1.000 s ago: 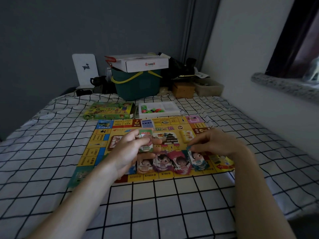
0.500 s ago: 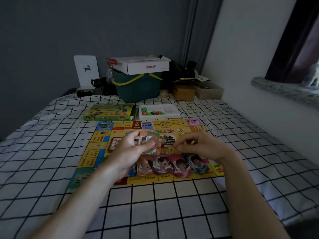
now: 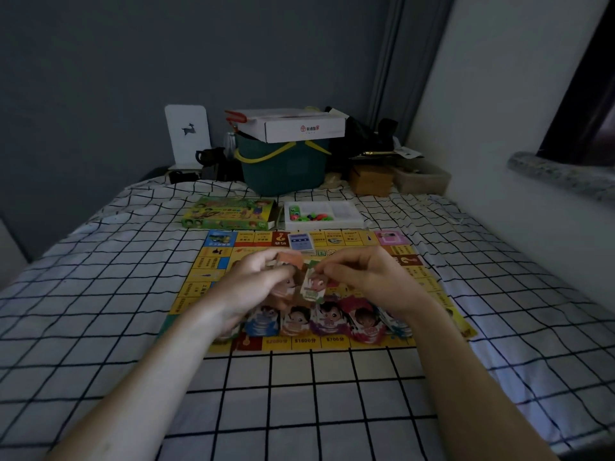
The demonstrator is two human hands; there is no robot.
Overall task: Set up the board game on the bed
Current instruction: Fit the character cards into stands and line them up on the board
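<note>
A stack of cards (image 3: 283, 261) is gripped by the left hand (image 3: 256, 287); one card (image 3: 312, 284) is pinched by the right hand (image 3: 369, 277), above the board (image 3: 429, 281) at bed centre. The row of cards (image 3: 329, 319) at 6 o'clock could be scattered by a dropped card.

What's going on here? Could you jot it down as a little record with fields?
Place: bed with a grid-patterned sheet
Game board: lies flat on the bed
Left hand: holds a stack of game notes
Right hand: pinches one note
Row of notes: laid along the board's near edge
Game box: beyond the board, to the left
White tray: beside the box, holds coloured pieces
</note>
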